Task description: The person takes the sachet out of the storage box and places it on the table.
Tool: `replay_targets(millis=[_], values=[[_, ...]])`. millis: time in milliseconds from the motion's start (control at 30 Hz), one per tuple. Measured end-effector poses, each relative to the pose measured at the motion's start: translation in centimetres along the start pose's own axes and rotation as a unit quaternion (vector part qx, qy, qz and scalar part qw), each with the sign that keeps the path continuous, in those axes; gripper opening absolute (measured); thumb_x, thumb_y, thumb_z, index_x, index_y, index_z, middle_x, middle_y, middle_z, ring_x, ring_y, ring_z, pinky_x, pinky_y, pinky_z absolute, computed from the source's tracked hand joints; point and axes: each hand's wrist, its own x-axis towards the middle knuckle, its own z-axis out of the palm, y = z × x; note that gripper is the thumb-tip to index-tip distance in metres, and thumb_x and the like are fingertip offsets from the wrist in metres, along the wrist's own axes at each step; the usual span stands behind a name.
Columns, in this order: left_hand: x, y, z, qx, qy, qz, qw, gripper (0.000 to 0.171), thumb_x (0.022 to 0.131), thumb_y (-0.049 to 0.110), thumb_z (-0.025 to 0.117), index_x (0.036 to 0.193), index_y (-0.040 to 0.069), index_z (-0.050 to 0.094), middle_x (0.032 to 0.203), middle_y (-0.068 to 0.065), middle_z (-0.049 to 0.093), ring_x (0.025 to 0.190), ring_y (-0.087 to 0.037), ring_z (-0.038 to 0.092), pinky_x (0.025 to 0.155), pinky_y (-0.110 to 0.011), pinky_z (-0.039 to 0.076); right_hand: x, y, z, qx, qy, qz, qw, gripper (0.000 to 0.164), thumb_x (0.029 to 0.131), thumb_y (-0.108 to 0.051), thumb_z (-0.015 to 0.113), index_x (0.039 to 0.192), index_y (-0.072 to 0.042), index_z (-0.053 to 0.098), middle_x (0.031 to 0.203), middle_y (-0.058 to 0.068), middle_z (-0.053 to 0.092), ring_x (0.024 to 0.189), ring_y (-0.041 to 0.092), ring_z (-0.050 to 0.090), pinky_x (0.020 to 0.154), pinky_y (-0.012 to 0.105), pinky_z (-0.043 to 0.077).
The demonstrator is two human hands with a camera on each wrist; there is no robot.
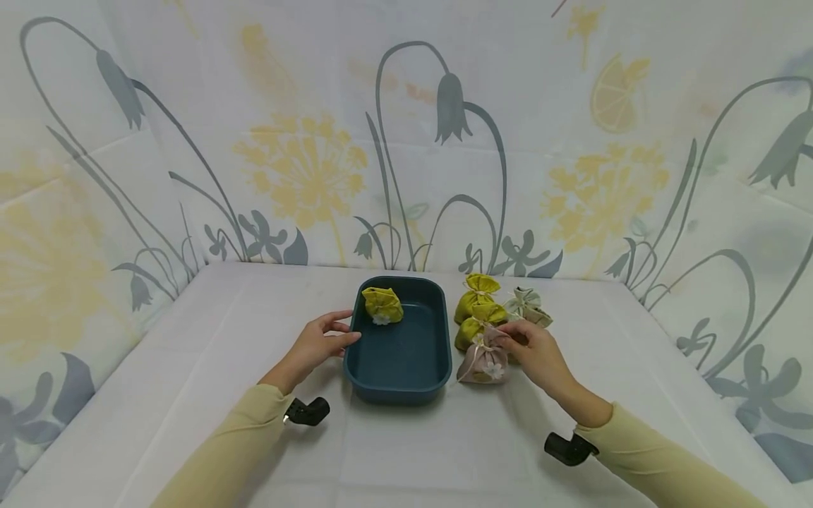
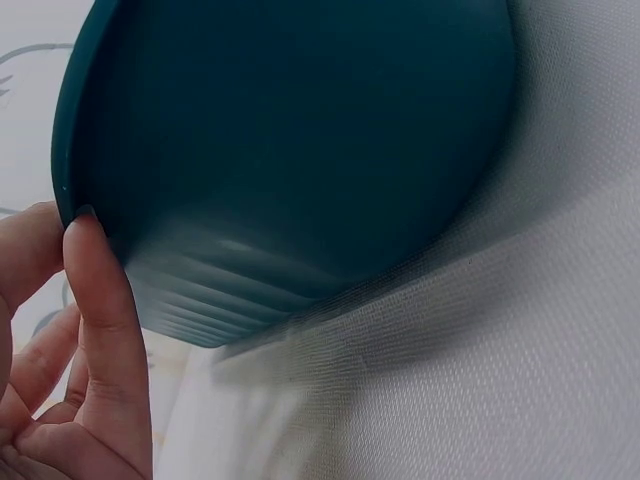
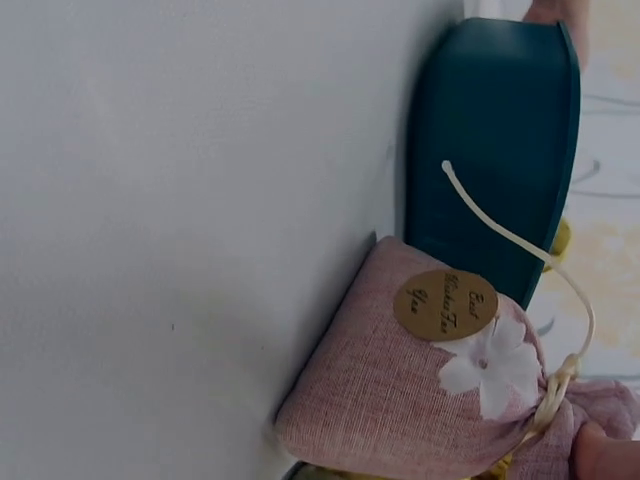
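Observation:
On the left, my left hand [image 1: 320,339] grips the rim of a dark teal plastic tub [image 1: 396,395], thumb over the edge. The left wrist view shows the tub's outer wall [image 2: 300,140] close up. Inside the tub, near its far left corner, lies a yellow-green drawstring pouch [image 1: 384,305] with a white flower. To the right of the tub my right hand [image 1: 536,353] pinches the gathered neck of a pink drawstring pouch [image 1: 484,363]. That pouch carries a white fabric flower [image 3: 490,365], a round brown tag [image 3: 445,304] and a cream cord [image 3: 510,232].
Behind the pink pouch stand two yellow-green pouches [image 1: 473,300], with pale grey-green pouches [image 1: 524,303] beside them, partly behind the right hand. A white cloth [image 1: 406,458] covers the table, and a flower-printed curtain [image 1: 406,141] hangs along the back.

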Motion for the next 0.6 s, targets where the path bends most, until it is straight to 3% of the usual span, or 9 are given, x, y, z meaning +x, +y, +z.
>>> replay_targets(millis=[233, 500, 600], values=[[0.0, -0.2, -0.1, -0.002, 0.003, -0.001, 1.0000, 0.057, 0.085, 0.022, 0.070, 0.136, 0.012, 0.047, 0.114, -0.015, 0.052, 0.080, -0.021, 0.058, 0.071, -0.029, 0.053, -0.1, 0.0, -0.8, 0.005, -0.015, -0.006, 1.000, 0.020, 0.085, -0.008, 0.068, 0.102, 0.002, 0.067, 0.097, 0.012, 0.064, 0.084, 0.019, 0.060, 0.065, 0.022, 0.050], [0.1, -0.2, 0.0, -0.008, 0.003, -0.001, 1.0000, 0.057, 0.085, 0.021, 0.070, 0.136, 0.012, 0.047, 0.113, -0.015, 0.052, 0.077, -0.020, 0.057, 0.070, -0.029, 0.053, -0.3, -0.2, -2.5, 0.019, -0.018, -0.015, 1.000, 0.030, 0.086, -0.011, 0.068, 0.111, 0.004, 0.063, 0.099, 0.014, 0.062, 0.082, 0.013, 0.059, 0.064, 0.022, 0.050], [-0.6, 0.6, 0.0, -0.008, -0.001, 0.000, 1.0000, 0.057, 0.086, 0.019, 0.069, 0.137, 0.009, 0.045, 0.113, -0.016, 0.052, 0.077, -0.021, 0.057, 0.070, -0.029, 0.053, -0.3, -0.5, -2.8, 0.032, -0.018, -0.009, 0.999, 0.031, 0.086, -0.010, 0.067, 0.114, 0.004, 0.062, 0.097, 0.013, 0.062, 0.080, 0.011, 0.059, 0.063, 0.023, 0.050]])
